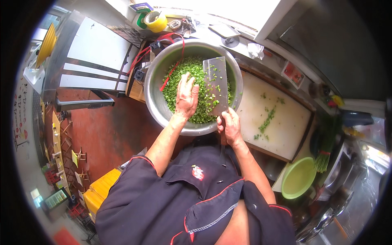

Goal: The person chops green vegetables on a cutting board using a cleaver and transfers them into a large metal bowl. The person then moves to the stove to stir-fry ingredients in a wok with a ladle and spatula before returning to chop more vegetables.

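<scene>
A large metal basin (152, 98) in front of me holds a heap of finely chopped green chives or scallions (173, 84). My left hand (186, 97) is over the heap, palm down, holding nothing; its fingers point away from me and the thumb is spread. Whether it touches the greens I cannot tell. In my right hand (231, 127) is the handle of a cleaver (223, 88). The broad blade lies over the basin's right side, its upper face flecked with cut green bits. Beside the basin on the right, a white cutting board (252, 95) carries a thin trail of chopped greens (268, 119).
A red strap (183, 46) hangs over the basin's far rim into it. Yellow tape rolls (155, 21) and a phone-like device on a stand (225, 31) occupy the windowsill. On the right are a green plastic basin (298, 178) and a bundle of long green stalks (322, 160).
</scene>
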The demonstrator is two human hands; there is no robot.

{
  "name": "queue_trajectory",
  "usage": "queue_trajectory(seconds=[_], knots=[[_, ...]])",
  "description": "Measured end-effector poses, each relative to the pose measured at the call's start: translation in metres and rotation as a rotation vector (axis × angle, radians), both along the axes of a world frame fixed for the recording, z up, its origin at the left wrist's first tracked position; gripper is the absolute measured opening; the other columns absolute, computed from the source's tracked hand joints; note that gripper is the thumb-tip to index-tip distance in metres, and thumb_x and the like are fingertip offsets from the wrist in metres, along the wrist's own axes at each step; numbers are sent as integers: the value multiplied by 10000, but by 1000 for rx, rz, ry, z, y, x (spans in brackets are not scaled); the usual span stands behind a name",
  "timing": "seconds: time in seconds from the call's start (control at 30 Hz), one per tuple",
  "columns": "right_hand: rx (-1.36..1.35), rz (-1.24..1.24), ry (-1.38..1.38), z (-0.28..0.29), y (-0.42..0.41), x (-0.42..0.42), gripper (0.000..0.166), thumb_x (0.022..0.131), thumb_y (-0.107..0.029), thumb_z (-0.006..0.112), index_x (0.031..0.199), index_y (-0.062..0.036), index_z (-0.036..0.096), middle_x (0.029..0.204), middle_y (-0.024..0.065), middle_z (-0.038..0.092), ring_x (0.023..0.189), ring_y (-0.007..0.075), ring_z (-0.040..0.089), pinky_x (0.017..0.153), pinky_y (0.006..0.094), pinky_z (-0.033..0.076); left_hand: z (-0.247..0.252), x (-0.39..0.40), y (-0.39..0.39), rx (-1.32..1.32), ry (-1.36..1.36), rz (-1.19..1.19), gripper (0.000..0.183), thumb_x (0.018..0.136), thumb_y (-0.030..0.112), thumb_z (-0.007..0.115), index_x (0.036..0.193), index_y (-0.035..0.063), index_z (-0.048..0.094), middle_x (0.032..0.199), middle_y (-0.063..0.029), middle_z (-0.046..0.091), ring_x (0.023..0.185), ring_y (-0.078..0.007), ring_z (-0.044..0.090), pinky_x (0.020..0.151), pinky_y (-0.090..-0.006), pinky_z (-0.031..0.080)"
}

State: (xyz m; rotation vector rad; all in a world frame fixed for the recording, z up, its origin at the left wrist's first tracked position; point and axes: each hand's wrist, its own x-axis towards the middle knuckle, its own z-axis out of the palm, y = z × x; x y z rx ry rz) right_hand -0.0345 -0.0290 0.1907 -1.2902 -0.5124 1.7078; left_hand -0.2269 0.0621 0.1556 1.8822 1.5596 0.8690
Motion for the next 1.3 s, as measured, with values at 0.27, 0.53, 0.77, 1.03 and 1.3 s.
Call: queue_trajectory(seconds=[0.27,0.53,0.77,1.03,1.3], knots=[[-95,1,198,-16,8,-3,373,1009,-470,391,988,-124,527,731,5,542,534,92,483,478,263,435,24,29,-12,165,195,-298,752,1023,534,392,1571,38,255,1646,-187,191,1538,-387,93,1222,-549,61],[-143,127,215,1,12,-3,566,994,-667,331,974,-137,528,699,-14,513,510,87,437,479,255,404,7,26,-10,193,256,-426,1077,876,827,267,1592,30,154,1669,-174,103,1544,-382,27,1232,-524,1],[-153,145,167,6,6,6,552,1002,-651,341,1004,-130,526,713,10,515,514,99,434,486,263,408,-3,-1,26,59,370,-118,1114,885,824,231,1586,-17,31,1671,-190,-56,1541,-360,-96,1218,-539,-58],[-133,184,165,10,9,-1,547,1006,-646,350,1084,-135,530,706,1,514,503,90,433,486,250,414,-6,30,39,218,410,-253,1028,924,766,305,1598,23,79,1674,-177,25,1548,-360,-27,1231,-521,-13],[-103,180,153,9,17,7,576,999,-666,331,1037,-133,548,686,-17,496,503,81,420,480,235,397,13,18,20,150,338,-200,1084,896,804,280,1587,-11,99,1663,-218,50,1541,-396,-8,1218,-566,2]])
